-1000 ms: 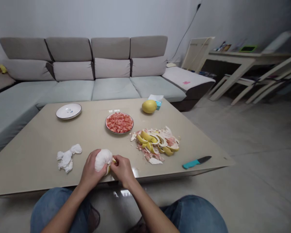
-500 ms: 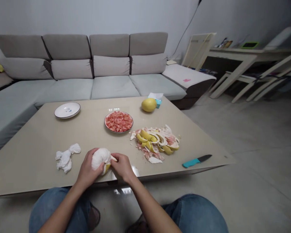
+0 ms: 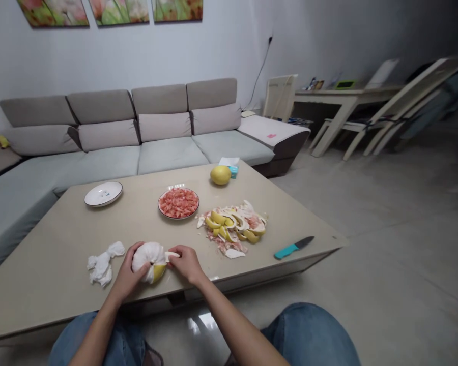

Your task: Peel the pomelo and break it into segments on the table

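My left hand [image 3: 126,277] is wrapped around the left side of a partly peeled pomelo [image 3: 148,255], thumb across its front. White pith covers most of the fruit, and a patch of yellow rind [image 3: 159,273] stays on its lower right. Between the fingers of my right hand [image 3: 187,263] is a white piece of pomelo peel [image 3: 171,255], pinched close against the fruit's right side. Whether that piece is still joined to the fruit I cannot tell. Crumpled white tissue [image 3: 102,264] lies on the table left of my left hand.
Behind the pomelo stands a plate of red pomelo pulp [image 3: 178,203]. Peel scraps [image 3: 232,227] are heaped to the right, with a turquoise-handled knife [image 3: 293,248] beyond. Farther back are a whole pomelo [image 3: 220,175], a tissue pack [image 3: 232,169] and a white plate [image 3: 103,194].
The view has tilted up, showing wall pictures. More of the pomelo's yellow rind faces me, and the peel piece in my right hand shows more. Both hands keep their hold.
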A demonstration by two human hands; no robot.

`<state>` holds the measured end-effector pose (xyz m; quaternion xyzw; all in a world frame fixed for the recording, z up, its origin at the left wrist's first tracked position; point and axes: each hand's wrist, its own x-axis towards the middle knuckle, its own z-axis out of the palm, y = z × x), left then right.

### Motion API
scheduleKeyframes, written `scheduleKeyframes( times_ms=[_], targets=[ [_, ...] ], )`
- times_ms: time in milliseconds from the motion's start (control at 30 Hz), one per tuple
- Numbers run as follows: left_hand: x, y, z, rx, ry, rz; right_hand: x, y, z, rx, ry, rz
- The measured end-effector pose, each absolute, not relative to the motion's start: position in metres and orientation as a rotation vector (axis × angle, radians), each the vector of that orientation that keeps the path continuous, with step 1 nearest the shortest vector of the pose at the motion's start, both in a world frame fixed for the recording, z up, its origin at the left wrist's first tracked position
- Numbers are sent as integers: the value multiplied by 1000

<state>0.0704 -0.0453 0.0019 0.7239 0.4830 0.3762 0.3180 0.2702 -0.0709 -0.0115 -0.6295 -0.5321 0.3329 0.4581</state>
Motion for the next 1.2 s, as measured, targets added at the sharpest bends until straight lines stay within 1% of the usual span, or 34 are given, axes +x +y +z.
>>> scheduleKeyframes(
  times_ms=[133, 267, 400, 700, 833, 1000, 1200],
  targets=[
    [64, -49, 13, 2031, 1265, 915, 257, -93, -2, -1475, -1354, 705],
    [71, -56, 19, 2198, 1413, 970, 238, -112, 3, -1431, -1408, 629],
    [71, -55, 18, 2263, 1438, 977, 226, -111, 0, -1436, -1428, 626],
    [66, -46, 13, 2331, 1355, 961, 233, -98, 4, -1378, -1559, 783],
    [69, -39, 10, 2345, 1278, 982, 233, -95, 1, -1480, -1436, 834],
    [63, -31, 6, 2186, 1329, 1038, 236, -75, -8, -1564, -1242, 968],
    [53, -34, 1, 2157, 1289, 1143, 246, -62, -11, -1416, -1182, 1239]
  ],
)
